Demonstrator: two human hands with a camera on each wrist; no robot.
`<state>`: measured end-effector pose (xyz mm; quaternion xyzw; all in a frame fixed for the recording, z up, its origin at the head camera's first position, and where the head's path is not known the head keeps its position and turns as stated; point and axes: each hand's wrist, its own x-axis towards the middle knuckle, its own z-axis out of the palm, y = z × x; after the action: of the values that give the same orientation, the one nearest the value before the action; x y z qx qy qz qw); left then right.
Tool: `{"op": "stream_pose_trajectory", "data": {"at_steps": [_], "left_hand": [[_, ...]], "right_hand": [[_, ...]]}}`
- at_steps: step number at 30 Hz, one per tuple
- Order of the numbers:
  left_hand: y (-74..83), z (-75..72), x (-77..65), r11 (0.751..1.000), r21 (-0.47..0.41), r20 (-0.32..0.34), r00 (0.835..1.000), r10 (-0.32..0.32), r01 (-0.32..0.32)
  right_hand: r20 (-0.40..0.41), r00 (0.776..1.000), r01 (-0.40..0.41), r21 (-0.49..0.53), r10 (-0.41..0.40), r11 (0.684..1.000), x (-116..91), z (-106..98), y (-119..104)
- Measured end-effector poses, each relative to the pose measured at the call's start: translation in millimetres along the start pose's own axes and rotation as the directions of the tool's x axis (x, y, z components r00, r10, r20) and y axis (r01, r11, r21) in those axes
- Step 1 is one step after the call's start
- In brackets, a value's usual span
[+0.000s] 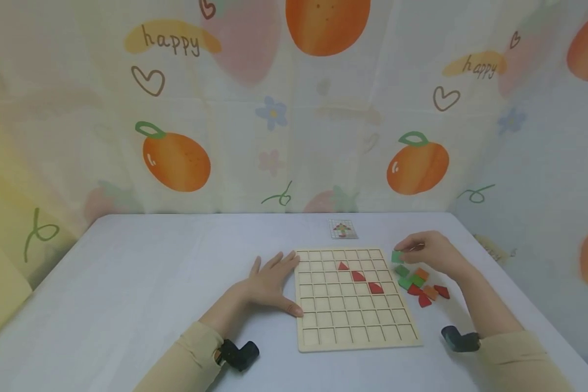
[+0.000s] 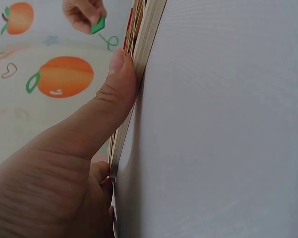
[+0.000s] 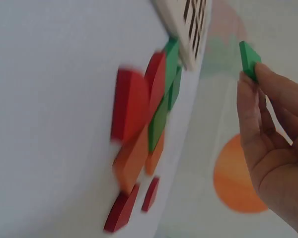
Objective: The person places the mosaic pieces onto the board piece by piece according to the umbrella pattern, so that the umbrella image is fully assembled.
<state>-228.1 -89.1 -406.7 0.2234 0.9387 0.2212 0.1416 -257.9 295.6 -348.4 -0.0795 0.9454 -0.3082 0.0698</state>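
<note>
Flat green piece [image 3: 248, 60] pinched in right hand [image 1: 432, 253], above desk [image 1: 176, 283] beside pale gridded board [image 1: 362, 319]. Left hand [image 1: 269, 284] spread, touching board's left edge. On board: three red pieces [image 1: 358, 276]. Loose: three green ones [image 3: 159, 124], two orange ones [image 3: 131, 161], four red ones [image 3: 136, 106].

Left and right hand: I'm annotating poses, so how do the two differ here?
The left hand spreads its fingers, while the right hand pinches a green piece. The left hand touches the left edge of the grid board; the right hand is raised in the air to its right. Both are bare and come out of beige sleeves.
</note>
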Motion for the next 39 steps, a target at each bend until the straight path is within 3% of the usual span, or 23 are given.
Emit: {"op": "stream_pose_trajectory", "data": {"at_steps": [10,16,22,39], "left_hand": [[-7.3,5.8,7.0,1.000,0.019,0.006,1.000,0.004,-0.004],[-2.9,1.4,3.4,1.000,-0.001,-0.002,1.000,0.005,-0.005],[-1.8,1.5,2.2,1.000,0.007,-0.002,1.000,0.001,-0.001],[-2.4,2.7,-0.3,1.000,0.008,-0.001,1.000,0.005,-0.005]], "right_hand": [[0.051,0.998,0.041,0.077,-0.045,0.996,11,21,-45],[0.094,0.993,0.056,0.150,-0.071,0.987,14,34,-63],[0.119,0.986,0.097,0.186,-0.120,0.978,17,44,-66],[0.202,0.969,0.125,0.095,-0.142,0.988,27,63,-72]]}}
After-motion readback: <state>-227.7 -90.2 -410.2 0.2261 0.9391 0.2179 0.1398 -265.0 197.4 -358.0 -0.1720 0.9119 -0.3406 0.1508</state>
